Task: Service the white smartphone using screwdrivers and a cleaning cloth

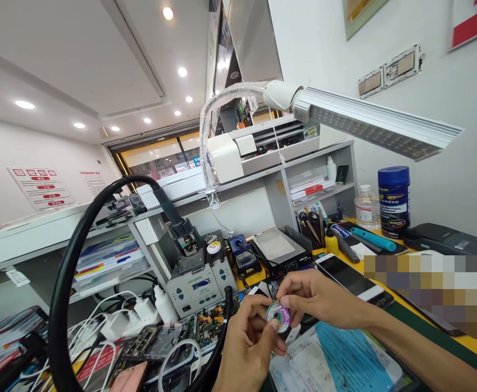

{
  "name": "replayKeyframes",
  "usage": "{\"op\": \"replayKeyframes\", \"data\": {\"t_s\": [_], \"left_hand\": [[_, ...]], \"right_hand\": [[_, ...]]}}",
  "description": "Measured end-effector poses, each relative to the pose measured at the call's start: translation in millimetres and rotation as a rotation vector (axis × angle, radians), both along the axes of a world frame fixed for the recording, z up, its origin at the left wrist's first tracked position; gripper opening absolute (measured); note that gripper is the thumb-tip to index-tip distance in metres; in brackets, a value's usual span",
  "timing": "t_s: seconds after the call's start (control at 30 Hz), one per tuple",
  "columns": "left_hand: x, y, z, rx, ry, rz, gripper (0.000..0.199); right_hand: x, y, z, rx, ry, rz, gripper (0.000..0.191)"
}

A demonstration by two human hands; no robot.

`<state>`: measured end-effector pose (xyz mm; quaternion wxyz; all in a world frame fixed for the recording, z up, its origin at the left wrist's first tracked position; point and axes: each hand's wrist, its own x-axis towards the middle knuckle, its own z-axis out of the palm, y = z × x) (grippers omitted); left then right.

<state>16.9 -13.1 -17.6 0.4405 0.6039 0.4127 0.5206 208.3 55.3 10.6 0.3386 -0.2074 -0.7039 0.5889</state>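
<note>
My left hand (251,343) is closed on a small round spool (284,320) with a white and purple label and a green centre. Its thumb presses on the spool's face. At the spool's upper edge, my right hand (305,296) pinches thumb and forefinger together, its other fingers curled beside the rim. Whatever lies between those fingertips is too small to make out. Beneath both hands lies a worn white and blue sheet (342,356). A white-framed phone (346,277) rests just beyond my right wrist.
A hot-air station (201,288) stands ahead, its thick black hose (59,272) arching across the left. Circuit boards (211,326), white cables and chargers (118,326) crowd the left side. An LED lamp (377,122) hangs overhead. A blue canister (394,204) stands at back right.
</note>
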Motion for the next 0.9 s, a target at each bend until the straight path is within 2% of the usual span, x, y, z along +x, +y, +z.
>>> {"op": "replayKeyframes", "data": {"t_s": [0.17, 0.4, 0.67, 0.9], "left_hand": [[-1, 1, -1.6, 0.013, 0.017, -0.006, 0.037], [-2, 4, -4.7, 0.013, 0.059, 0.007, 0.033], [-2, 6, -5.3, 0.007, 0.076, 0.022, 0.038], [1, 6, -5.1, -0.014, 0.026, 0.079, 0.044]], "right_hand": [[-1, 5, -6.8, -0.055, 0.032, 0.023, 0.036], [-2, 10, -7.8, -0.087, 0.019, 0.015, 0.039], [-12, 8, -19.2, 0.026, -0.003, -0.124, 0.041], [-7, 1, -11.0, 0.176, -0.105, -0.184, 0.03]]}}
